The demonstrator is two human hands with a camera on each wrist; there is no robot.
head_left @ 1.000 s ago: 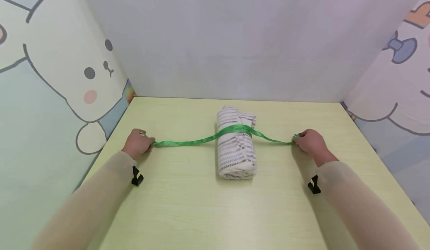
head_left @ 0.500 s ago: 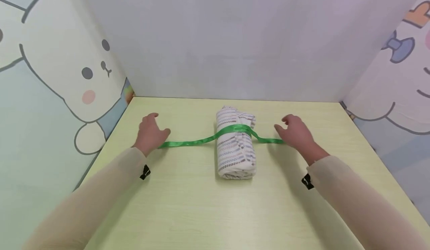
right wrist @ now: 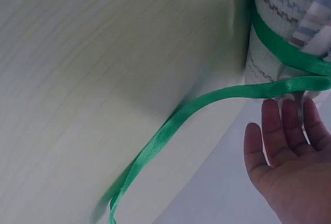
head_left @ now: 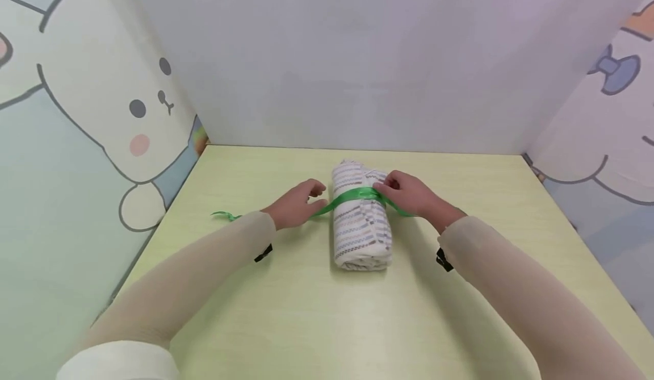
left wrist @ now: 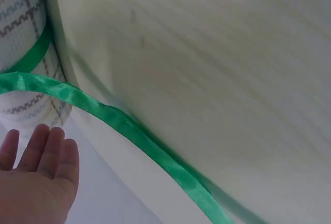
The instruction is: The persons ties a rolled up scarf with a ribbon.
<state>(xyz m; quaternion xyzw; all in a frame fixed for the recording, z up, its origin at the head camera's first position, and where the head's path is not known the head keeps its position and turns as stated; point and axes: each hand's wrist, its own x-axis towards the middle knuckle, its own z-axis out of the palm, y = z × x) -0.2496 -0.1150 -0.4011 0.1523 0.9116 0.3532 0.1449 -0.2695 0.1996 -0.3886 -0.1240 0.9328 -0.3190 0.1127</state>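
A rolled cloth (head_left: 361,235), white with coloured stripes, lies lengthwise in the middle of the table. Round its upper half runs a green ribbon (head_left: 352,194), whose two tails stretch out to the sides. My left hand (head_left: 296,203) is just left of the roll with its fingers apart and holding nothing, over the left tail. On the other side, my right hand (head_left: 411,193) has its fingertips right at the ribbon by the roll's right edge. In the right wrist view its fingers (right wrist: 279,133) are loosely extended, just beneath the green ribbon (right wrist: 222,93); the thumb is hidden there.
The pale wooden table (head_left: 317,323) meets a plain whitish back wall (head_left: 327,84). Side panels with cartoon animals (head_left: 102,113) stand left and right. The ribbon's left end (head_left: 225,215) lies curled on the table behind the left wrist.
Both hands were pinching the ribbon's ends out wide, then let go. They have moved inward to the cloth roll, the right one reaching the ribbon. The roll has stayed in place.
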